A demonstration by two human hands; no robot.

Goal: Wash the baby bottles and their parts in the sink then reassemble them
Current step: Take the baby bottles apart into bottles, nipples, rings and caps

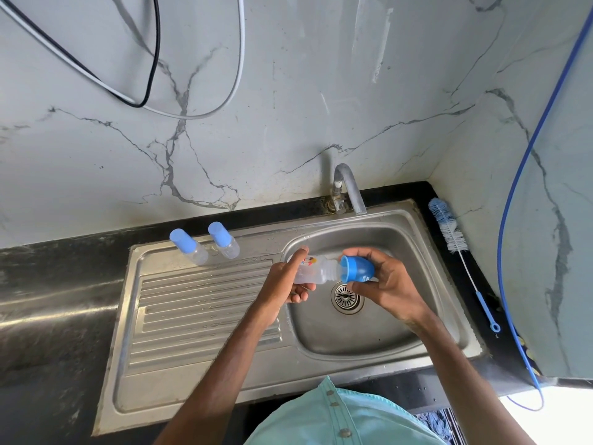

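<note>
While the person stands at the steel sink (205, 374), both hands are busy over the basin, a bit above the drain (348, 297). The left hand (284, 284) is wrapped round a clear baby bottle (316, 270) with a little coloured print on it, holding it on its side up and left of the drain, index finger sticking out along the top. The right hand (393, 285) pinches a blue cap (358, 268) between thumb and fingers, up and right of the drain. The cap's open end is right at the bottle's ribbed neck, sitting a bit crooked. Honestly can't tell if it's actually on the thread or just touching.

Two more capped bottles (189, 243) (224, 236) stand side by side on the drainboard, well off to the left of the drain and further back. The tap (349, 187) curves over the basin behind the drain. Off to the right of the drain, a bottle brush (449, 231) with blue and white bristles lies on the dark tabletop (48, 284) against the marble wall, and a blue hose (513, 203) hangs down beyond it.
</note>
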